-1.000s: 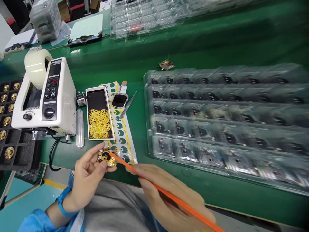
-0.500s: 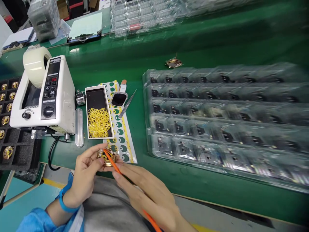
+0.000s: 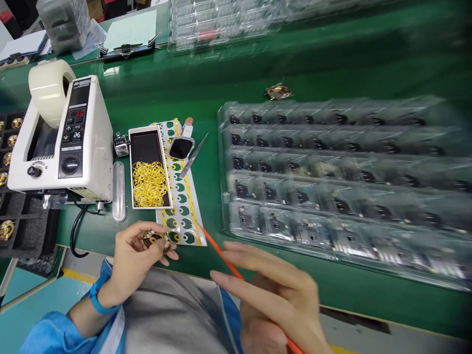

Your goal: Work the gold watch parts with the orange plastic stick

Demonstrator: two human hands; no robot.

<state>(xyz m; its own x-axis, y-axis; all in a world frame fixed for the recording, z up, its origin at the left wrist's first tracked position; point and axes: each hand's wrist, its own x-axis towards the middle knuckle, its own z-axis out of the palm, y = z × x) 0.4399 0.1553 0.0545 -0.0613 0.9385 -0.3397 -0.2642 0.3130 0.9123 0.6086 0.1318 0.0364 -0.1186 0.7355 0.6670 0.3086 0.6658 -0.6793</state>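
- Holding a gold-coloured round part, the left hand pinches it just below the white-rimmed box, thumb across its face and fingers curled beneath.
- The right hand keeps a loose grasp on an orange stick, below and to the right of the box; two fingers stretch forward, and the exact grip is partly hidden. The stick's tip is apart from the gold part.
- Inside the box, a pile of thin yellow rings fills the lower half.
- Left of the box stands a tape dispenser: its red display reads "36", arrows and scissors mark its keys, and the model lettering along its top is too blurred to read surely.
- Just left of the box sits a tally counter, its digits too small to read; below that lies a slim clear case.
- Right of the box, a die-cut sticker sheet extends; a dark-screened smartwatch and a pointed metal tool rest partly over it.
- Farther right of the box, a clear compartment tray carries black parts.
- Above the box, a clipboard bears pale paper with no legible writing.
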